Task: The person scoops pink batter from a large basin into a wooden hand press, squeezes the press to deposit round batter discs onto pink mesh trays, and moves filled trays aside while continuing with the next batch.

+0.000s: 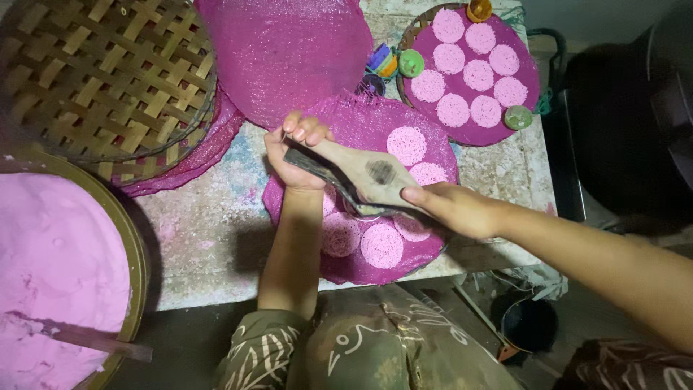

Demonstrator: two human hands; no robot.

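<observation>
Wooden press clamped between both hands, left hand, right hand

Home food workshop, woven bamboo trays, pink dough basin, stained table

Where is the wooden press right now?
Head view, centre: the wooden press is held between the left hand and right hand, above the magenta mesh tray.
</observation>
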